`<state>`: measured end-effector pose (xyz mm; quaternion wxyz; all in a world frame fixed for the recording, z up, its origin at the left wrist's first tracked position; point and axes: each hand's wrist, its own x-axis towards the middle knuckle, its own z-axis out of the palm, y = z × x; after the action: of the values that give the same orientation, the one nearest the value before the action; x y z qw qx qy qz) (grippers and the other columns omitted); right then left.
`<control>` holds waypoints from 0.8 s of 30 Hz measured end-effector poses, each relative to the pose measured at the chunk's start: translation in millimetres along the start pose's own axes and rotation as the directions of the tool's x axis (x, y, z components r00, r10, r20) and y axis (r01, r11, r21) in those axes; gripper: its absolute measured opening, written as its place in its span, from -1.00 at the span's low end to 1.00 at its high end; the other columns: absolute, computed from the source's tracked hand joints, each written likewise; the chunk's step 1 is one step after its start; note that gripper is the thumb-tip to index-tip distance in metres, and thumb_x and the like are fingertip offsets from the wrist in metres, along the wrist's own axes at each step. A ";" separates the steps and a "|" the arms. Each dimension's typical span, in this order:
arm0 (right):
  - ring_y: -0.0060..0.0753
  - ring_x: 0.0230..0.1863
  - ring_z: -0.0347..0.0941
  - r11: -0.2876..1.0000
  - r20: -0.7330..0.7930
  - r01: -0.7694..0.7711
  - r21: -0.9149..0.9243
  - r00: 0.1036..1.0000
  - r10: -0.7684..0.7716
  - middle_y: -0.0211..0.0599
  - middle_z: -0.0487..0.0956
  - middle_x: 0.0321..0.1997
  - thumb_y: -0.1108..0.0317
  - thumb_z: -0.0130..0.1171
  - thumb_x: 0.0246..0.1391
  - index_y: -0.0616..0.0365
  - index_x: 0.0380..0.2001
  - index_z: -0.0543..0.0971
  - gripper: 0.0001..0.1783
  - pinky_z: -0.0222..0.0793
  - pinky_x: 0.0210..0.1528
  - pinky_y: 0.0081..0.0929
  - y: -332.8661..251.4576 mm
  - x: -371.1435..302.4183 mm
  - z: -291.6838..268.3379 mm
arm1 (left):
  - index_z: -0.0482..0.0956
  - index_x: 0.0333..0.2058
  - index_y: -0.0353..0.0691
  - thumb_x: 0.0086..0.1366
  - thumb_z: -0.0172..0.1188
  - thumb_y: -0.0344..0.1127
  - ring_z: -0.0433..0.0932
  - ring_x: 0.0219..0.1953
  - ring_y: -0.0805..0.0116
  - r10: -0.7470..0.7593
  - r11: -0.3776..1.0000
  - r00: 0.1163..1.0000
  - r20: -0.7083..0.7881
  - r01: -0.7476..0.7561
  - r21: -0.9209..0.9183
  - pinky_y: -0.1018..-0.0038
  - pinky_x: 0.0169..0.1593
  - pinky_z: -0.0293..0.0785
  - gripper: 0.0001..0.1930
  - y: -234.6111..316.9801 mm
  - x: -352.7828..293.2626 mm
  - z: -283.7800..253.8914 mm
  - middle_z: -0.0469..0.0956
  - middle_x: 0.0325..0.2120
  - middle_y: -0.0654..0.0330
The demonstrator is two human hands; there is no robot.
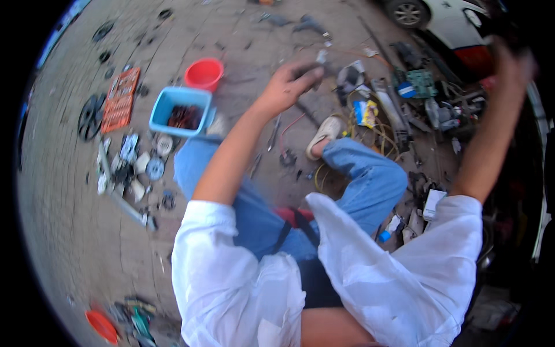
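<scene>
My left hand (289, 88) is raised over the paving in front of me. Its fingers are loosely bent with a gap at the thumb, and I make out nothing held in them. Beneath and beyond it lie a dark bar (307, 114) and a small pale piece (322, 56). My right hand (513, 65) reaches far out to the right, up by the dark rim near the white car (451, 29). Motion blurs its fingers, so whatever they hold or touch is hidden.
Left of my legs stand a light-blue basin (156, 115) with dark reddish parts, a red bowl (203, 74) and an orange tool case (120, 99). Loose parts (130, 168) lie nearby. Right of me are piled metal parts, a green block (422, 84) and yellow tubing (381, 139).
</scene>
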<state>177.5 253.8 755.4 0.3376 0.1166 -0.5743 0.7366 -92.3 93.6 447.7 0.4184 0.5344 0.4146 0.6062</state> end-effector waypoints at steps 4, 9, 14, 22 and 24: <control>-0.11 0.00 0.40 0.974 -0.330 0.216 -0.072 0.916 -0.227 0.01 0.48 -0.11 0.35 -0.10 0.15 0.34 -0.12 0.38 -0.70 0.22 0.18 -0.15 32.3 -41.5 -14.0 | 0.56 -0.29 -0.36 0.21 0.12 -0.12 0.37 -0.42 0.56 0.043 0.994 0.986 0.159 -0.058 0.092 0.61 -0.32 0.31 -0.65 23.9 9.2 4.4 0.49 -0.49 0.30; -0.24 -0.10 0.50 0.792 -0.527 0.006 -0.610 0.743 -0.412 -0.05 0.55 -0.14 0.24 -0.05 0.16 0.38 -0.13 0.47 -0.61 0.37 -0.08 -0.43 116.4 -87.1 -27.8 | 0.57 -0.40 -0.39 0.17 0.14 -0.21 0.37 -0.46 0.54 0.084 0.993 0.941 0.327 -0.106 0.051 0.60 -0.37 0.29 -0.72 40.5 -7.5 -13.1 0.51 -0.54 0.27; -0.67 -0.53 0.29 -0.011 -0.433 -0.454 -0.891 0.857 -0.281 -0.46 0.47 -0.60 0.17 0.06 0.12 0.29 -0.53 0.56 -0.64 0.23 -0.41 -0.62 175.5 -128.0 -23.9 | 0.56 -0.44 -0.34 0.18 0.12 -0.19 0.23 -0.61 0.63 -0.005 0.993 0.949 0.316 0.041 -0.109 0.65 -0.51 0.10 -0.73 34.1 -11.3 -19.1 0.44 -0.63 0.32; -0.70 -0.45 0.25 0.463 -0.408 -0.798 -0.385 0.597 0.690 -0.51 0.42 -0.51 0.14 0.10 0.07 0.24 -0.39 0.51 -0.68 0.22 -0.42 -0.62 263.8 -216.4 16.1 | 0.49 -0.42 -0.28 0.25 0.04 -0.07 0.04 -0.67 0.67 -0.052 0.976 0.982 0.182 0.089 -0.198 0.64 -0.59 -0.06 -0.66 16.5 2.7 -37.6 0.14 -0.74 0.47; -0.67 -0.36 0.32 0.625 -0.291 -0.767 -0.145 0.636 0.714 -0.43 0.47 -0.36 0.17 0.11 0.06 0.24 -0.24 0.48 -0.66 0.26 -0.32 -0.63 266.5 -233.9 39.6 | 0.53 -0.36 -0.25 0.25 0.08 -0.11 0.10 -0.64 0.70 -0.020 0.978 0.976 0.219 0.065 -0.199 0.64 -0.58 -0.01 -0.71 12.8 3.2 -32.5 0.19 -0.70 0.49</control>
<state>174.8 102.2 432.5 0.0718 -0.2527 -0.6223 0.7374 -125.8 90.9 458.0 0.5268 0.5418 0.3134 0.5750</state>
